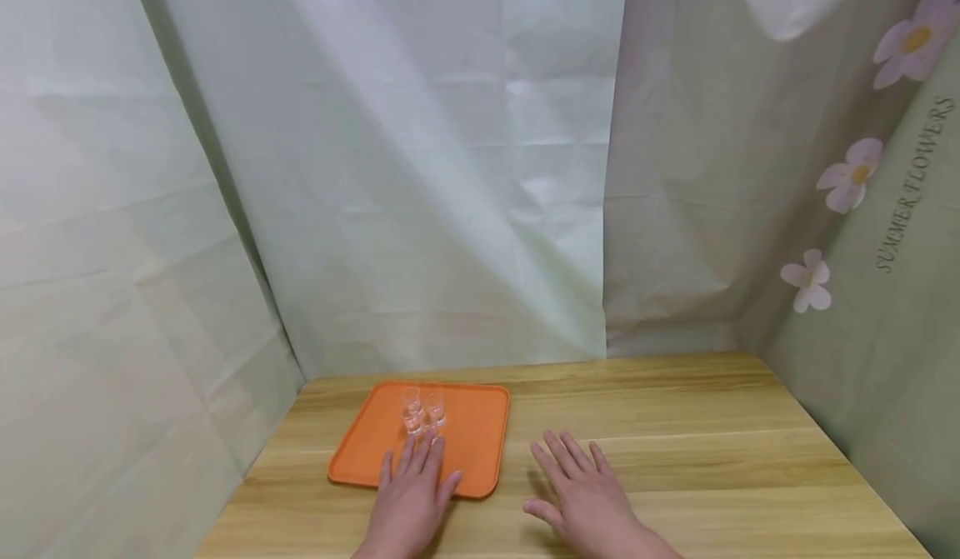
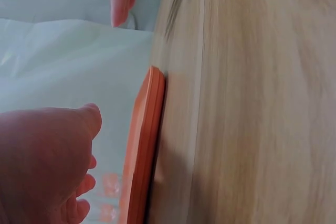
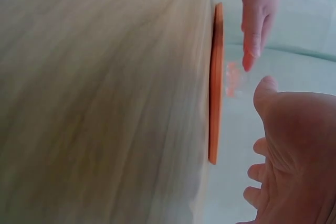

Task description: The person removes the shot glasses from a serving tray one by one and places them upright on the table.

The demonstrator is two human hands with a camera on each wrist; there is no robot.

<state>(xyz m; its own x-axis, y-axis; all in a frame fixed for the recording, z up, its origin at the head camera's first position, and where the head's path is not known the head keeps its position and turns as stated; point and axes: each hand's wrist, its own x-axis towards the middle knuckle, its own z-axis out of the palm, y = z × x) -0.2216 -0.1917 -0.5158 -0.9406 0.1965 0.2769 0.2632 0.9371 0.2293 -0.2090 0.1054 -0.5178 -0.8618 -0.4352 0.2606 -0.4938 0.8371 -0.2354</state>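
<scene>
An orange tray (image 1: pixel 476 434) lies on the left part of the wooden table, with several small clear glasses (image 1: pixel 412 420) grouped on it. My left hand (image 1: pixel 411 492) hovers over the tray's front edge, fingers straight and spread, its fingertips overlapping the nearest glass in the head view. In the left wrist view a gap shows between that hand and the tray rim (image 2: pixel 143 145). To the right of the tray, my right hand (image 1: pixel 585 492) is held above the table, palm down with fingers extended. Neither hand holds anything.
The wooden table (image 1: pixel 712 442) reaches back to a pale green cloth (image 1: pixel 450 209) that hangs behind it. More cloth closes in the left and right sides, the right one printed with flowers (image 1: pixel 851 176) and lettering.
</scene>
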